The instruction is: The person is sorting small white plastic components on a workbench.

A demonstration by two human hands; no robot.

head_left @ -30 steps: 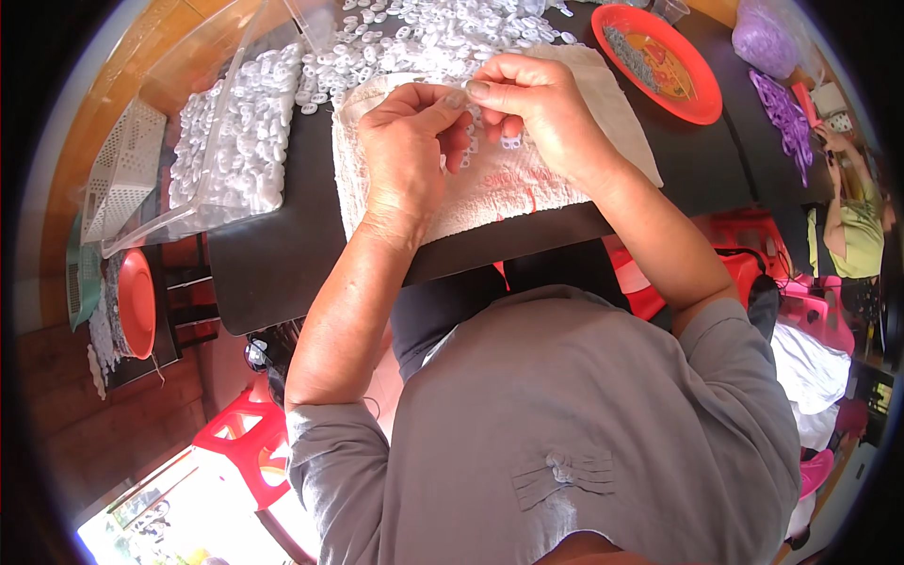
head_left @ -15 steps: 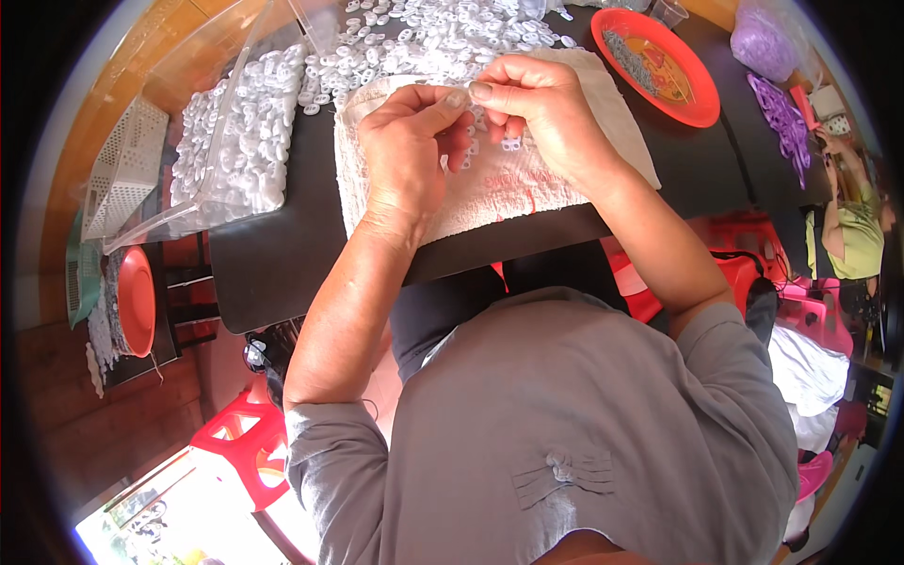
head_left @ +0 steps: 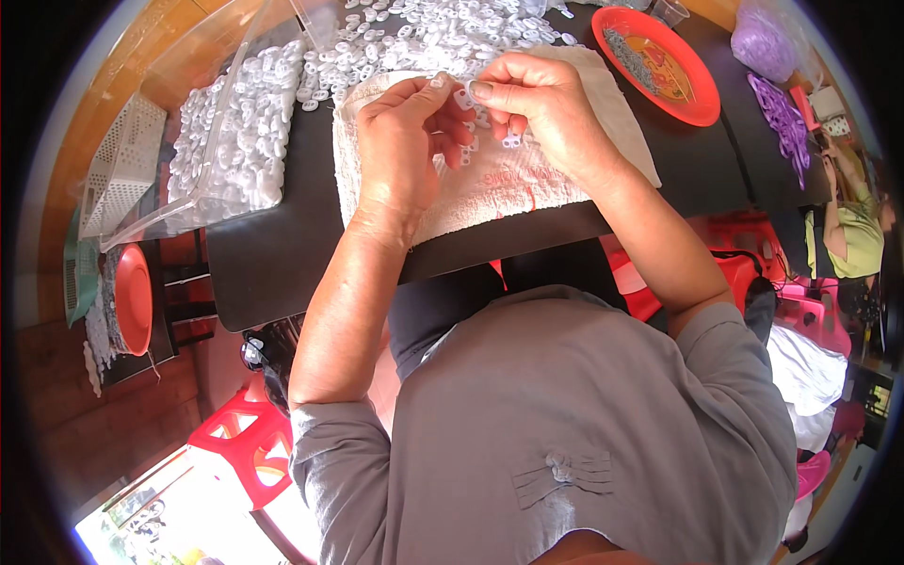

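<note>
- the left hand (head_left: 400,141) and the right hand (head_left: 537,108) meet over a white cloth (head_left: 527,184) on the black bench (head_left: 273,254).
- the fingers of both hands are pinched narrow on a small white plastic piece (head_left: 463,97) held between them, just above the cloth.
- a few more small white pieces (head_left: 513,141) lie on the cloth under the right hand.
- a big pile of white pieces (head_left: 424,33) lies on the bench behind the hands, touching the far edge of the cloth.
- a clear plastic box (head_left: 226,141) full of the same white pieces sits to the left of the cloth.
- an orange plate (head_left: 664,61) is on the bench to the right, near the cloth.
- purple bits (head_left: 782,118) lie farther right.
- a white basket (head_left: 118,165) is at the far left.
- a red stool (head_left: 240,443) stands on the floor below the bench.
</note>
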